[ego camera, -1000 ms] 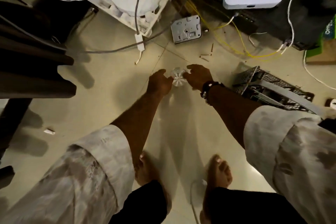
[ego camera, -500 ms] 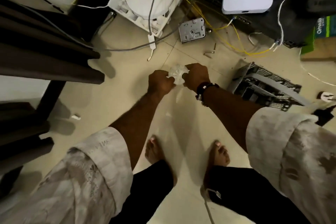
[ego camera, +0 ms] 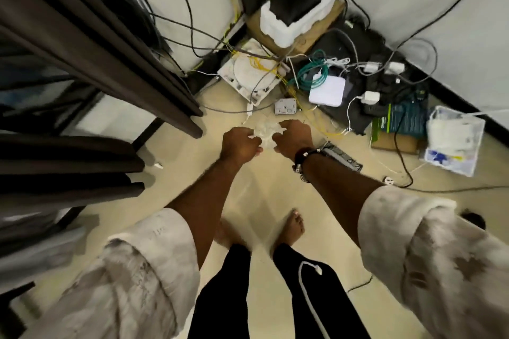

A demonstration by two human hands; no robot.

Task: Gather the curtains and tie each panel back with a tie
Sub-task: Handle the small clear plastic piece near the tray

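A gathered bunch of sheer white curtain fabric (ego camera: 265, 132) is held between both hands in front of me, and its thin, see-through length hangs down toward my feet. My left hand (ego camera: 240, 144) grips the bunch from the left with curled fingers. My right hand (ego camera: 292, 136), with a dark beaded bracelet at the wrist, grips it from the right. Dark brown curtain folds (ego camera: 110, 44) hang along the left side. No separate tie is visible.
Ahead on the floor lies a tangle of cables, a white round device (ego camera: 252, 74), a white box (ego camera: 327, 93), a metal lock plate (ego camera: 286, 106) and a metal grille (ego camera: 341, 157). A plastic bag (ego camera: 454, 140) sits at the right. My bare feet stand below.
The view has tilted up, showing the wall and more clutter. Both hands keep hold of the sheer bunch and have stayed close together.
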